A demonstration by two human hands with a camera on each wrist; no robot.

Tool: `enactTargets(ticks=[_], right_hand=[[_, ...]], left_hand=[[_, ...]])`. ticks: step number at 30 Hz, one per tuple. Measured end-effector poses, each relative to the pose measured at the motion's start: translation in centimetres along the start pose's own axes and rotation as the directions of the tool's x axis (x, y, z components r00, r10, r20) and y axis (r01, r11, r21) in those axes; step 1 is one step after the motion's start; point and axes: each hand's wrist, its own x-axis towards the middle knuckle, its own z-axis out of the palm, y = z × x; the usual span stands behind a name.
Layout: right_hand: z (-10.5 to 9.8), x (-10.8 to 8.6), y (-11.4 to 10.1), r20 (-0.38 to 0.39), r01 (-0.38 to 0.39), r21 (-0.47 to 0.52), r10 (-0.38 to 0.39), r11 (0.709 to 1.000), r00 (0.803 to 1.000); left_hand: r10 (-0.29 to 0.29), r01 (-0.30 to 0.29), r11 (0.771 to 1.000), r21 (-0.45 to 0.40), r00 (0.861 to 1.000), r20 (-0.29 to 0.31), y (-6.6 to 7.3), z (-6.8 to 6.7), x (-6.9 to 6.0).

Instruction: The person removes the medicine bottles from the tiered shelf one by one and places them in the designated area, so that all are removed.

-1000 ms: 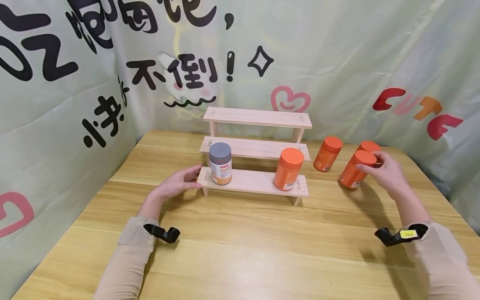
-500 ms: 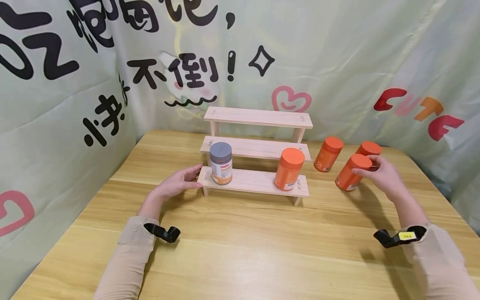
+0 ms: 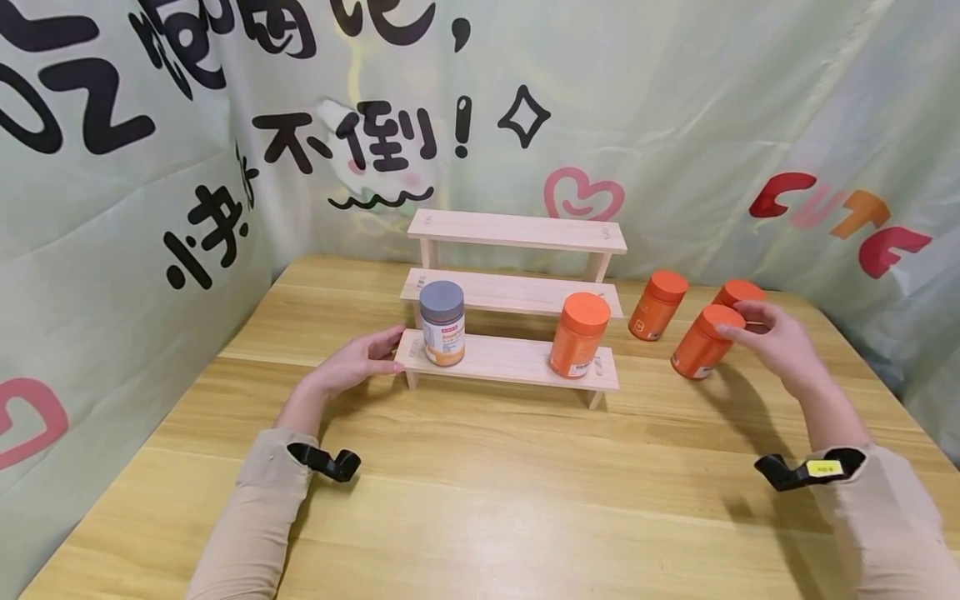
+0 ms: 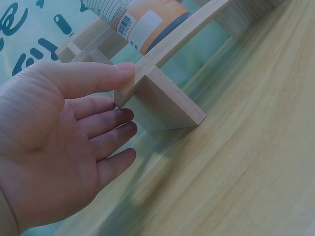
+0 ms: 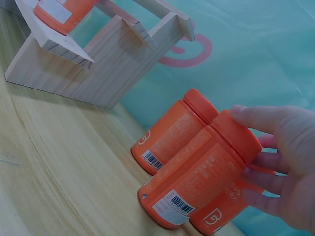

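Observation:
My right hand (image 3: pixel 780 346) holds the lid of an orange bottle (image 3: pixel 699 348), thumb on the near side and fingers on the other; the right wrist view shows the thumb on the lid. Just beyond this bottle (image 5: pixel 189 182) stand two more like it, one orange bottle (image 3: pixel 657 307) to the left and one orange-lidded bottle (image 3: pixel 738 292) largely covered. With its thumb against the lowest board's left end, my left hand (image 3: pixel 348 364) touches the wooden step shelf (image 3: pixel 502 357). In the left wrist view, that hand's other fingers (image 4: pixel 110 140) reach out fairly straight below the board.
On the lowest step stand a grey-lidded bottle (image 3: pixel 442 323) at the left and an orange bottle (image 3: pixel 580 335) at the right. Printed fabric (image 3: pixel 675 125) hangs behind and left of the wooden table (image 3: pixel 480 500).
The orange bottle under my right hand has shifted slightly left and nearer, then stays. My right hand has since drawn a little to the right. The left hand keeps its place.

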Motion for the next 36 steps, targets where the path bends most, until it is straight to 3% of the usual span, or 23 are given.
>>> enactTargets(ticks=[7,15,27,36], right_hand=[[-0.9,-0.2,-0.5,-0.08,0.039,0.14,-0.028,0.989,0.996],[-1.4,-0.4,-2.4,-0.107,0.002,0.062,0.004,0.998,0.994],[-1.0,-0.5,-5.9,-0.037,0.066,0.13,-0.061,0.989,0.997],[0.8,-0.6,-8.4,0.026,0.124,0.193,-0.132,0.973,0.991]], left_hand=[[-0.002,0.002,1.0,0.003,1.0,0.0,-0.1,0.0,0.0],[0.006,-0.006,1.0,-0.001,1.0,0.005,-0.2,-0.1,0.1],[0.008,-0.008,1.0,-0.009,1.0,0.007,-0.2,0.0,0.1],[0.006,-0.006,1.0,-0.005,1.0,0.002,-0.2,-0.1,0.0]])
